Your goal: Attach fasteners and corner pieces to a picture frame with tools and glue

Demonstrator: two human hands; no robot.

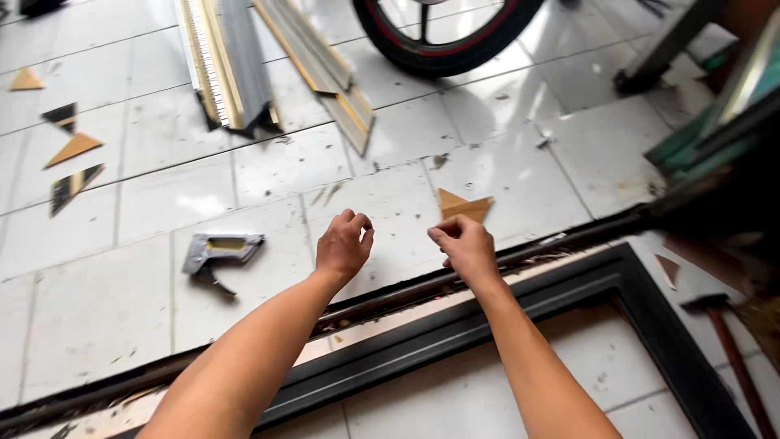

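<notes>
Two bare forearms reach over a dark picture frame (pixel 520 305) lying joined on the tiled floor (pixel 162 203). Left hand (pixel 344 245) and right hand (pixel 463 242) hover loosely curled, seemingly empty; staple gun (pixel 219 252) lies unused, left.

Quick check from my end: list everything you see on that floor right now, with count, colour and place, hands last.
picture frame: one, black, lying flat on the floor nearest the camera, under both forearms
staple gun: one, grey metal, on the tiles left of the left hand
hammer: one, dark head and reddish handle, at right inside the frame corner
triangular offcuts: several, tan and dark, one pair just beyond the right hand, others far left
moulding lengths: a few, gold and grey, top centre
wheel: one, black tyre, top
floor tiles: white, dusty
left hand: loosely curled, holds nothing visible
right hand: curled, contents not visible
</notes>
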